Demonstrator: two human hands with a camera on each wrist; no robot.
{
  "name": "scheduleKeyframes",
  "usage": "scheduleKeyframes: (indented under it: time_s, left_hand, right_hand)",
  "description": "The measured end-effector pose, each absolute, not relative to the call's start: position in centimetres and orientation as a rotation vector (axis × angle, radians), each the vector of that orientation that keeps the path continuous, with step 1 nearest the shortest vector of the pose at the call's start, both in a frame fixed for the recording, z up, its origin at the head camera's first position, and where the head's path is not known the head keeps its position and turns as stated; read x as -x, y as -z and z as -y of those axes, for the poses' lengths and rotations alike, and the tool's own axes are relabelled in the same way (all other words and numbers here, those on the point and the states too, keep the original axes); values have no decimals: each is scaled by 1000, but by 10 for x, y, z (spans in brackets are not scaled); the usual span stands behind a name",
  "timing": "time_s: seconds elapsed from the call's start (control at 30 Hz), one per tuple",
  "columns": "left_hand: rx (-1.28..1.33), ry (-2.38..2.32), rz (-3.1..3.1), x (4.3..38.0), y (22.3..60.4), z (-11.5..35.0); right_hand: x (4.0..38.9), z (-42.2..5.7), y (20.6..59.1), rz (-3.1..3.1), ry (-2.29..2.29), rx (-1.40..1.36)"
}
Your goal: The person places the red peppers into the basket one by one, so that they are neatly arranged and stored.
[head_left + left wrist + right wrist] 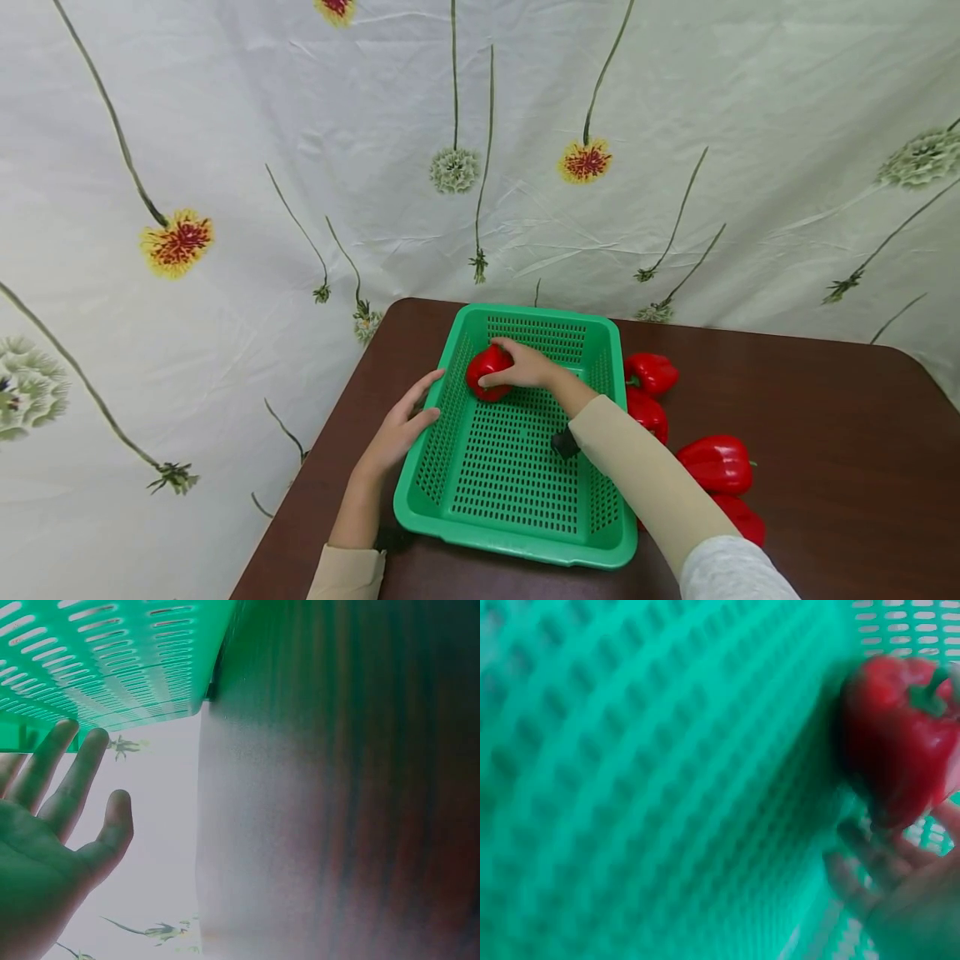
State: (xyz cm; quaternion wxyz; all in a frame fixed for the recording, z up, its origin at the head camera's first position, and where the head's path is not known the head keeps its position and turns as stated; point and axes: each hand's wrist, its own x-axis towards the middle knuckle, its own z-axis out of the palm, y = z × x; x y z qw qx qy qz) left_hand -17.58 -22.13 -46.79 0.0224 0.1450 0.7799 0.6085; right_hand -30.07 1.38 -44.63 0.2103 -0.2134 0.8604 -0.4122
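Observation:
A red bell pepper is inside the green plastic basket, by its far left side. My right hand reaches over the basket and grips the pepper between thumb and fingers. In the right wrist view the pepper shows its green stem, close to the slotted wall. Outside the basket's left side, my left hand has its fingers spread and extended, fingertips right at the rim. The left wrist view shows this hand with palm turned up below the slotted wall.
Several more red bell peppers lie on the dark brown table to the right of the basket, including one pepper at the back and one nearer the front. My right sleeve partly covers them. A flowered cloth hangs behind the table.

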Motion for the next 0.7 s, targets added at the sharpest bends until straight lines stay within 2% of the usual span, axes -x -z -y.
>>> scheduleKeyframes:
  time_s: [0.7]
  left_hand:
    - [-439,-1896,-2395,175,466,221]
  right_hand:
    - [298,-10,442,-2448,1256,555]
